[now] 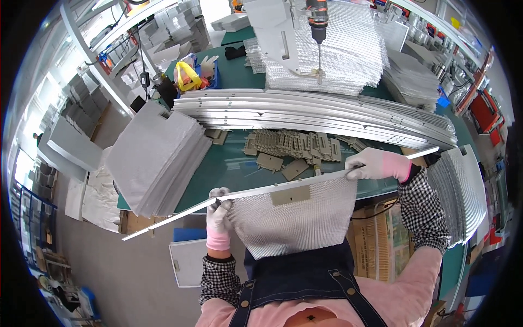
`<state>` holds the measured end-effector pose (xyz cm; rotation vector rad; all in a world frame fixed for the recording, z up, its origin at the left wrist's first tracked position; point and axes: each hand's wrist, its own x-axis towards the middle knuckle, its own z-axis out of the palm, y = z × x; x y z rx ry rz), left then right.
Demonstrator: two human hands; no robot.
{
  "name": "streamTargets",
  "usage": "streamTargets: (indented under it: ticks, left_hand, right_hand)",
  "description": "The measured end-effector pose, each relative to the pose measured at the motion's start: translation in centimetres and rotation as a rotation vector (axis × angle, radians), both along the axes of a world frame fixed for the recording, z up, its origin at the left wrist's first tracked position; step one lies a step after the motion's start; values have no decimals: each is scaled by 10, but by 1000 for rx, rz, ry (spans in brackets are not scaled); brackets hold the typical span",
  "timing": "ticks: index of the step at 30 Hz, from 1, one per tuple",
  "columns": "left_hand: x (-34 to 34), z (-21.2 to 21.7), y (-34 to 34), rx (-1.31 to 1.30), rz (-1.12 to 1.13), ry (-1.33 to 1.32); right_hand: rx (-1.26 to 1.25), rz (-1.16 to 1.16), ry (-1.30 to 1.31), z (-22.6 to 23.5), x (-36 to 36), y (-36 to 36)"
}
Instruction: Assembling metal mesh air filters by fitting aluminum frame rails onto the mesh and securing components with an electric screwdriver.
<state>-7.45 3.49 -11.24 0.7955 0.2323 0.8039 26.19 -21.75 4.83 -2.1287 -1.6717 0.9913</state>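
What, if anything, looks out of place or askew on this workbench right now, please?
Mostly orderly. The small beige plates lie in a loose, scattered heap on the green bench, some strayed from the pile. The mesh stack at the left overhangs the bench edge. The left hand and right hand hold the metal strip tilted.

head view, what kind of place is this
Probably a factory assembly bench: stacks of mesh filter panels, a pile of long aluminium strips, and a suspended power screwdriver over the green worktable.
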Motion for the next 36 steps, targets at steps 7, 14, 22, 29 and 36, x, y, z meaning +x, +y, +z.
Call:
streamTargets:
  ticks: [7,14,22,29,36]
  left_hand:
    - [3,-12,10,127,110,124]
    - [-48,62,5,1091,-40,1080]
    - [15,94,2,1842,248,756]
    - [0,92,17,1502,103,910]
    - [-16,83,22,1373,185,978]
  right_hand:
    - [224,56,-475,-17,-16,2]
    - [7,86,-474,-34,4,0]
    - [0,133,-140,-10,-3,12]
    - [190,43,124,-32,-14,9]
    - [509,-552,666,-73,-63,11]
